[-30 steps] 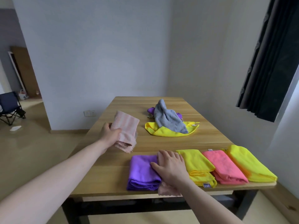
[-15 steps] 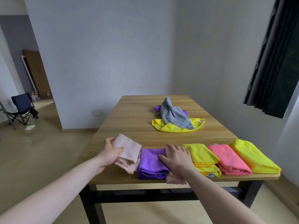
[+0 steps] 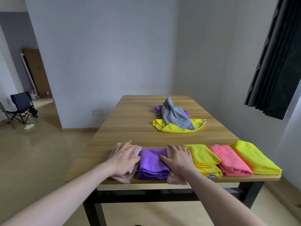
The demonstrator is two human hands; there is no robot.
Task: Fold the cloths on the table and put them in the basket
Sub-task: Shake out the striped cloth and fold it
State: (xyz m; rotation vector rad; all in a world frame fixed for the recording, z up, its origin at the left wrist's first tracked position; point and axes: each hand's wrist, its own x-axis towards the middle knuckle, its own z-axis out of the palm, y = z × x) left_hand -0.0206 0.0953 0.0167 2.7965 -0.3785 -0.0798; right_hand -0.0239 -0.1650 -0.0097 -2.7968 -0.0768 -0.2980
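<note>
Head view: we press folded cloths flat at the table's (image 3: pixel 130 128) near edge.

Our left hand (image 3: pixel 124 159) lies open on the pale pink cloth (image 3: pixel 136 150); our right hand (image 3: pixel 178 158), its grip open too, rests on the purple cloth (image 3: pixel 150 162).

Along the near edge of the light wood-grain table (image 3: pixel 130 124), colours run pale pink cloth (image 3: pixel 135 151), purple cloth (image 3: pixel 150 162), yellow cloth (image 3: pixel 203 156), coral-pink cloth (image 3: pixel 228 159), bright yellow cloth (image 3: pixel 250 157). Toward the far edge, a grey towel (image 3: pixel 175 114) lies over a yellow rag (image 3: pixel 175 128), purple peeking behind. Black table legs (image 3: pixel 249 191), dark curtain (image 3: pixel 276 59).
</note>
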